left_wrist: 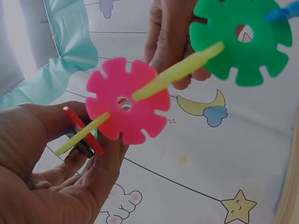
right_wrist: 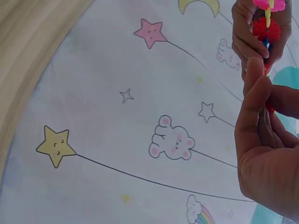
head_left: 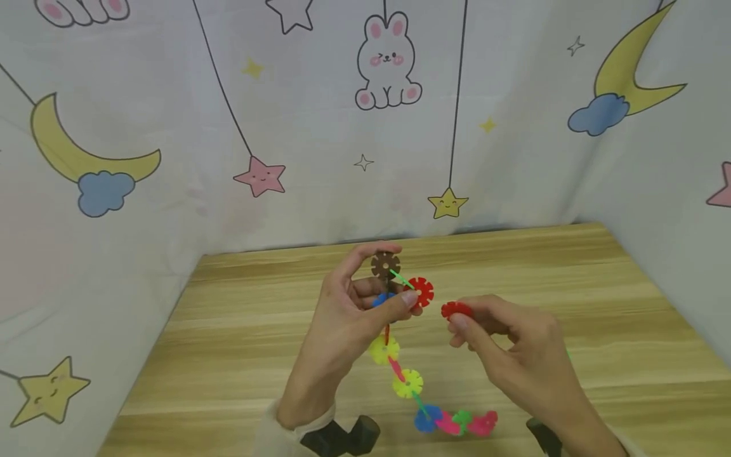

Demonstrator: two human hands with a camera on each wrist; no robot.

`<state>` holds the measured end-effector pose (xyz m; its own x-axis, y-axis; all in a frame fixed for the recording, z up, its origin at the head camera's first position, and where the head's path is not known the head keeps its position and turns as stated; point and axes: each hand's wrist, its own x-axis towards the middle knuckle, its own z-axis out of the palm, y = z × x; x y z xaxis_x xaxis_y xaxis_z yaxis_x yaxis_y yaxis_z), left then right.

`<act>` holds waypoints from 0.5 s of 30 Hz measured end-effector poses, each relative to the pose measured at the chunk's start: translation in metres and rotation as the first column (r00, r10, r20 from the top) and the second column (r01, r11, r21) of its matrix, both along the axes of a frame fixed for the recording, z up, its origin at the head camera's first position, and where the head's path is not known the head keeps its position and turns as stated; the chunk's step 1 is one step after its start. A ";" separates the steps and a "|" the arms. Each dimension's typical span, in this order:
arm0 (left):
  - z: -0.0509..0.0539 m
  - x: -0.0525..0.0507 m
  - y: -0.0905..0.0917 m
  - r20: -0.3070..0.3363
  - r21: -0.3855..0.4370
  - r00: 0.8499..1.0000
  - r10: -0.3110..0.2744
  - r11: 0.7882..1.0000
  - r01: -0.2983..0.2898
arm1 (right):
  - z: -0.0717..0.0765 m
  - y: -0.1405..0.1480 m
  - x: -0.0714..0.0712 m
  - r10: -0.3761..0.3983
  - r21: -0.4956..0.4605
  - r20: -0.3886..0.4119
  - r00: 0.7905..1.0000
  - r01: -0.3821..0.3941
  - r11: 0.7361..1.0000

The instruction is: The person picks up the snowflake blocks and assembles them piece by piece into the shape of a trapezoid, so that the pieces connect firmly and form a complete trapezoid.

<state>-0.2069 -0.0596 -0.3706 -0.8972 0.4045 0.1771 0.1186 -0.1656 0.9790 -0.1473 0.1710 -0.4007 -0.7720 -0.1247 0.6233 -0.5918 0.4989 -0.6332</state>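
Observation:
My left hand (head_left: 342,330) pinches one end of a linked chain of notched plastic discs, its thumb against a red disc (head_left: 424,292). A brown disc (head_left: 378,266) lies by its index finger, and an edge-on green disc joins these two. Below the hand hang a blue disc, yellow discs (head_left: 412,379) and further coloured ones. The left wrist view shows a pink disc (left_wrist: 154,116) and a green disc (left_wrist: 212,28) of the chain up close. Between thumb and fingers, my right hand (head_left: 514,349) holds a separate red notched disc (head_left: 455,308), tilted, a small gap from the chain.
A wood-grain table (head_left: 228,381) lies beneath both hands. Behind and beside it hangs a white cloth (head_left: 320,127) printed with rabbits, stars and moons. Dark wrist-worn devices (head_left: 363,435) show at the bottom of the head view.

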 end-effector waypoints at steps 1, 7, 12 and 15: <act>0.000 0.000 0.001 -0.003 0.003 1.000 -0.001 1.000 0.001 | 0.003 -0.002 -0.001 -0.009 -0.004 -0.018 1.000 0.009 1.000; 0.000 0.001 0.003 -0.016 0.021 1.000 0.013 1.000 -0.012 | 0.011 -0.013 -0.005 -0.016 -0.012 -0.151 0.988 0.014 1.000; 0.001 0.001 0.004 -0.012 0.031 1.000 0.017 0.999 -0.017 | 0.011 -0.016 -0.007 -0.031 0.030 -0.191 0.981 0.037 0.999; 0.000 0.000 0.005 -0.012 0.041 1.000 0.000 0.999 0.001 | 0.010 -0.017 -0.009 -0.030 0.029 -0.215 0.976 0.038 0.999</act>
<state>-0.2065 -0.0545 -0.3706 -0.8947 0.3971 0.2044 0.1300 -0.2061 0.9699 -0.1558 0.1543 -0.3903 -0.6252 -0.1240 0.7706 -0.6942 0.5396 -0.4764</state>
